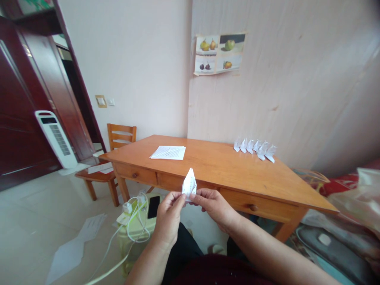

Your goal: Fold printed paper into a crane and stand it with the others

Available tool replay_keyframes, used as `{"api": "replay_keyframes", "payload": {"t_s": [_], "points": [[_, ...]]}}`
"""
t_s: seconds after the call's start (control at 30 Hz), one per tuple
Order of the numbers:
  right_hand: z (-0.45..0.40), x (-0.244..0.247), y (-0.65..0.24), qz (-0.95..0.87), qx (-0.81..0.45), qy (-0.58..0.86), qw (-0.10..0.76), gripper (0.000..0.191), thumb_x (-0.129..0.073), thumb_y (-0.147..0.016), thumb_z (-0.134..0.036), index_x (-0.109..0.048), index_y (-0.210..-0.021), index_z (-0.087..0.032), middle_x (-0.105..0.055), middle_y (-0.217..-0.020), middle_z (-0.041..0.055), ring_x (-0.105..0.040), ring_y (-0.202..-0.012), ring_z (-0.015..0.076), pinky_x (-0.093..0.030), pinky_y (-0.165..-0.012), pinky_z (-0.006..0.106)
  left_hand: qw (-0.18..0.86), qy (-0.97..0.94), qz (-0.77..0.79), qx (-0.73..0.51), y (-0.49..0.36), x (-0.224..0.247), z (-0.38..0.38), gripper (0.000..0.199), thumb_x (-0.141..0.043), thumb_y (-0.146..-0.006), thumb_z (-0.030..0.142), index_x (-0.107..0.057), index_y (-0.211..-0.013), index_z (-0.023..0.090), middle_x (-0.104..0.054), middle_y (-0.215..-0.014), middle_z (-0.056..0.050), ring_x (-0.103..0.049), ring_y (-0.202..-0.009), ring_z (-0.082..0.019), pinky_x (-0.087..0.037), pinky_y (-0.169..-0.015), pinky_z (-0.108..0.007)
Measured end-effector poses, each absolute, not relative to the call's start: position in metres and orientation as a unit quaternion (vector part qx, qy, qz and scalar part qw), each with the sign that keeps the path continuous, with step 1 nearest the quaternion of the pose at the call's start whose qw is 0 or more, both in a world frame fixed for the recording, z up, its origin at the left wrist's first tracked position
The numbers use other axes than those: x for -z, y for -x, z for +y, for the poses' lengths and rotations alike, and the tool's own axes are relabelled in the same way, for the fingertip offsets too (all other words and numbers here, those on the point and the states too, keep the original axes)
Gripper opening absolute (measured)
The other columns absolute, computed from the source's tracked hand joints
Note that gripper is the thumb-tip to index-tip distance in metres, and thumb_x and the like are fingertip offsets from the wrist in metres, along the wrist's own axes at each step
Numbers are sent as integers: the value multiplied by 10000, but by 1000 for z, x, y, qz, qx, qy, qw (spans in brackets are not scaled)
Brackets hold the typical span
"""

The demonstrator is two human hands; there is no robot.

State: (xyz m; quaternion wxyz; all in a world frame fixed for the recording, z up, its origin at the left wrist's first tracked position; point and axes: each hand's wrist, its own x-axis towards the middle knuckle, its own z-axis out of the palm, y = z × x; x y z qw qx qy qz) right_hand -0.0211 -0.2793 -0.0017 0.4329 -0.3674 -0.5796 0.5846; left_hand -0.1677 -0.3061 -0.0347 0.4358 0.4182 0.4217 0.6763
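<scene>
A small folded white paper (189, 184) with a pointed top and faint print stands upright between my hands, in front of the wooden table's near edge. My left hand (170, 215) pinches its lower left corner between thumb and fingers. On the lower right side, my right hand (214, 206) grips the same paper, thumb in front. A stack of printed sheets (168, 152) lies on the table (208, 156) at the left. Several folded paper pieces (251, 147) stand in a row at the table's back right.
A wooden chair (121, 134) stands beyond the table's left end. Below it, a yellow-green stool (139, 221) carries a phone (153, 206) and white cables (138, 221). Papers (68, 253) lie on the floor. Bags (353, 194) sit at the right.
</scene>
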Motion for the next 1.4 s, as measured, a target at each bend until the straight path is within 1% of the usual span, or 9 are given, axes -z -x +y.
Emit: {"api": "replay_keyframes", "payload": {"t_s": [0.1,0.2,0.37,0.67,0.83,1.0,1.1,1.23,1.4], "points": [[-281,2,23,-580,-584,374,428,237,-778,-761,-432,-733,-732,-201,-680,-692,28,-549,-686,163,-347,-648,304,453,-412,411,-675,168,37,-306,234,-748,-810,370,-707,-873,148,-689,-793,-20,-599,-771,-140,-464,-744,-250],[-278,7,23,-594,-572,366,432,233,-759,-782,-417,-716,-714,-198,-663,-662,17,-532,-653,152,-354,-650,305,467,-411,401,-673,168,37,-307,238,-743,-820,374,-705,-895,151,-693,-834,-26,-595,-785,-138,-460,-755,-254],[-272,16,20,-620,-563,325,440,251,-727,-819,-409,-683,-706,-189,-650,-676,8,-523,-649,140,-380,-674,299,471,-418,400,-666,166,35,-308,245,-734,-831,380,-703,-900,147,-684,-846,-34,-578,-780,-137,-443,-750,-254],[-274,12,17,-631,-569,317,422,260,-723,-823,-389,-659,-676,-184,-641,-669,7,-519,-649,131,-389,-675,287,488,-422,392,-656,170,38,-303,228,-723,-840,378,-706,-903,159,-681,-872,-44,-571,-789,-144,-439,-741,-261],[-276,12,20,-620,-584,308,424,271,-734,-804,-408,-670,-661,-186,-636,-650,6,-526,-646,136,-400,-673,287,477,-442,381,-657,169,42,-304,223,-697,-869,382,-693,-858,159,-658,-813,-32,-572,-792,-151,-452,-757,-266],[-277,12,20,-611,-585,328,422,277,-749,-791,-425,-681,-673,-183,-642,-631,6,-527,-630,133,-401,-665,283,472,-448,384,-655,170,43,-303,246,-694,-868,400,-691,-863,154,-679,-851,-48,-583,-802,-160,-465,-781,-282],[-278,9,19,-612,-579,345,414,276,-738,-804,-435,-694,-710,-179,-677,-658,19,-538,-638,130,-403,-675,280,457,-449,393,-660,171,43,-303,256,-711,-850,405,-696,-863,150,-671,-836,-44,-579,-792,-159,-466,-761,-275],[-278,6,19,-610,-573,350,421,296,-708,-826,-459,-709,-746,-174,-686,-677,26,-554,-646,132,-402,-674,279,450,-452,394,-662,171,43,-302,241,-696,-865,399,-674,-844,159,-644,-774,-21,-559,-756,-146,-455,-726,-258],[-275,7,20,-605,-576,331,439,291,-711,-818,-440,-676,-693,-179,-660,-654,14,-552,-635,133,-409,-685,288,460,-448,388,-661,170,43,-303,237,-697,-866,396,-666,-835,163,-636,-766,-14,-556,-748,-142,-443,-723,-252]]}}
